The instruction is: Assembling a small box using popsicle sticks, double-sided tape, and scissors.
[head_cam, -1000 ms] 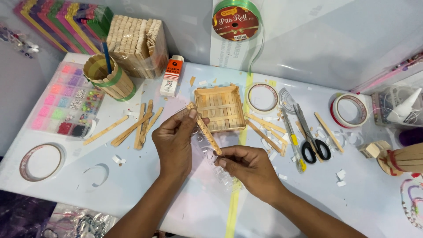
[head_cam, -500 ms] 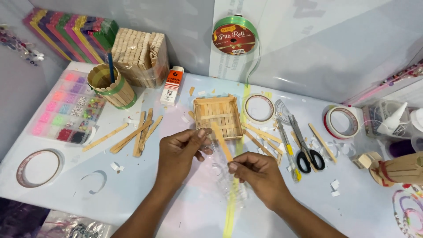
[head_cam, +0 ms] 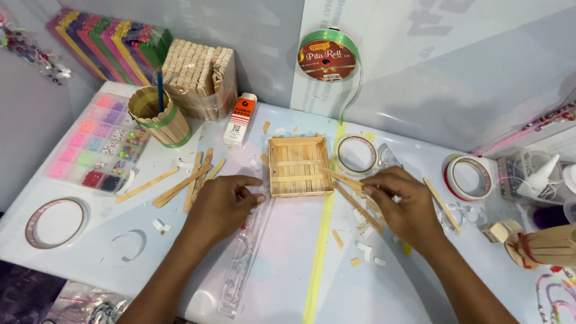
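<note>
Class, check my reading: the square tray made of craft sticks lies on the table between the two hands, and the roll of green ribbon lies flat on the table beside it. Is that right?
Not quite. The head view shows the green ribbon roll propped upright against the back wall, well behind the craft-stick tray, not flat beside it. The tray does lie on the table between the left hand and right hand.

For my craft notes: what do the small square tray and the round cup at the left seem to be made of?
The square tray looks like pale, unpainted flat wooden sticks: parallel slats with crossbars. The round cup looks like the same sticks set upright, ringed by a green band, probably ribbon or tape.
</note>
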